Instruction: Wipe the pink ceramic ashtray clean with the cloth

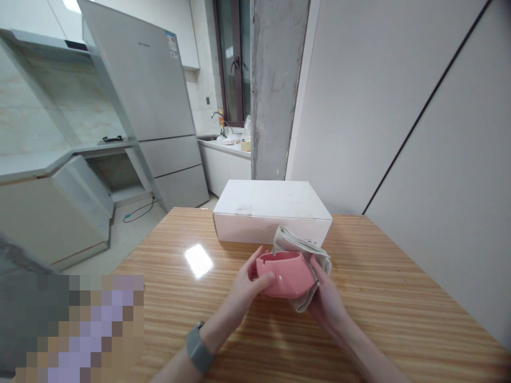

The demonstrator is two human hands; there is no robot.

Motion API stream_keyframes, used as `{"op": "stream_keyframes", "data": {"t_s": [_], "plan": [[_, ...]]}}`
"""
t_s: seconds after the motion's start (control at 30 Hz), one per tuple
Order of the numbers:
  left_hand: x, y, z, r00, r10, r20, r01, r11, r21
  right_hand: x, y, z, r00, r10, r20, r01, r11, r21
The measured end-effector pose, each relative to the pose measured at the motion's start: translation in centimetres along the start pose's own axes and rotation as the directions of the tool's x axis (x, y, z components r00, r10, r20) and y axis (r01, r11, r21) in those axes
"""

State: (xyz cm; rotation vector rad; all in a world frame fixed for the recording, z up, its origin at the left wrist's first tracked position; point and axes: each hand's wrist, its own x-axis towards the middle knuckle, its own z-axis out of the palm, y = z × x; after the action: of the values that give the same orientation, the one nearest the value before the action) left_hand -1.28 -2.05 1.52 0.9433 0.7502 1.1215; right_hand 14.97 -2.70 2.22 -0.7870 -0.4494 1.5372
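Observation:
A pink faceted ashtray-like dish (284,274) is held just above the wooden table (399,298). My left hand (249,290) grips its left side, thumb across the front. My right hand (329,303) holds a folded beige cloth (297,246) against the dish's right side and underside. The cloth wraps behind and under the dish. A grey watch (198,348) is on my left wrist.
A shut white cardboard box (271,210) lies on the table just behind the hands. A concrete pillar (275,85) and white wall panels stand beyond it. A grey fridge (155,106), a counter with a sink and a low grey cabinet stand at the left.

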Motion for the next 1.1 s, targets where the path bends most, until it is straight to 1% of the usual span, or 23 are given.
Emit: {"op": "stream_keyframes", "data": {"t_s": [0.1,0.17,0.23,0.27,0.43,0.5,0.57,0.6,0.67,0.73,0.77,0.83,0.9,0.93,1.0,1.03,1.1], "plan": [[0.0,-0.3,-0.1,0.999,-0.022,0.034,0.024,0.998,-0.051,-0.5,0.1,0.5,1.000,0.015,-0.003,-0.014,1.000,0.006],[0.0,-0.3,-0.1,0.999,-0.025,0.025,0.027,0.997,-0.070,-0.7,0.2,0.7,0.999,0.037,0.024,-0.037,0.999,0.010],[0.2,-0.2,-0.1,1.000,-0.018,-0.025,0.016,0.998,-0.067,-0.8,0.3,0.6,0.997,0.063,0.049,-0.064,0.998,0.021],[0.3,0.0,-0.2,0.998,-0.008,-0.058,0.004,0.998,-0.057,-0.8,0.3,0.6,0.997,0.068,0.042,-0.069,0.997,0.029],[0.7,0.2,-0.4,0.977,0.049,-0.206,-0.039,0.998,0.051,-0.7,0.3,0.0,0.995,0.007,-0.097,-0.002,0.999,0.053],[0.9,-0.1,-0.6,0.967,0.055,-0.250,-0.040,0.997,0.065,-0.7,0.4,0.0,0.994,-0.013,-0.108,0.017,0.999,0.034],[1.1,-0.3,-0.8,0.964,0.044,-0.262,-0.032,0.998,0.048,-0.8,0.6,0.0,0.994,-0.032,-0.105,0.033,0.999,0.008],[1.2,-0.4,-0.8,0.969,0.023,-0.248,-0.022,1.000,0.007,-0.7,0.6,0.0,0.994,-0.035,-0.107,0.035,0.999,0.000],[1.4,-0.4,-0.9,0.981,-0.049,-0.187,0.023,0.990,-0.141,-0.6,0.7,0.0,0.991,-0.033,-0.130,0.034,0.999,0.006],[1.4,-0.3,-0.9,0.987,-0.119,-0.106,0.085,0.956,-0.279,-0.3,0.5,-0.1,0.983,-0.036,-0.182,0.043,0.999,0.033],[1.3,-0.1,-0.8,0.988,-0.138,-0.071,0.109,0.945,-0.309,-0.1,0.4,-0.3,0.977,-0.040,-0.208,0.050,0.998,0.044],[0.9,0.2,-0.6,0.991,-0.135,-0.003,0.129,0.950,-0.284,0.3,0.1,-0.5,0.972,-0.060,-0.229,0.073,0.996,0.048],[0.4,0.5,-0.4,0.994,-0.095,0.046,0.103,0.974,-0.203,0.5,-0.1,-0.6,0.977,-0.071,-0.199,0.079,0.996,0.035],[0.1,0.6,-0.2,0.996,-0.075,0.055,0.083,0.985,-0.153,0.5,-0.3,-0.6,0.983,-0.069,-0.172,0.075,0.997,0.028],[-0.2,0.7,0.1,0.998,-0.045,0.033,0.047,0.997,-0.065,0.3,-0.4,-0.3,0.991,-0.057,-0.120,0.059,0.998,0.014],[-0.3,0.6,0.2,0.999,-0.033,0.024,0.034,0.998,-0.048,0.2,-0.4,-0.1,0.994,-0.049,-0.097,0.050,0.999,0.009],[-0.4,0.5,0.4,0.999,-0.010,0.040,0.014,0.995,-0.099,-0.2,-0.4,0.3,0.998,-0.042,-0.052,0.042,0.999,0.004]]}}
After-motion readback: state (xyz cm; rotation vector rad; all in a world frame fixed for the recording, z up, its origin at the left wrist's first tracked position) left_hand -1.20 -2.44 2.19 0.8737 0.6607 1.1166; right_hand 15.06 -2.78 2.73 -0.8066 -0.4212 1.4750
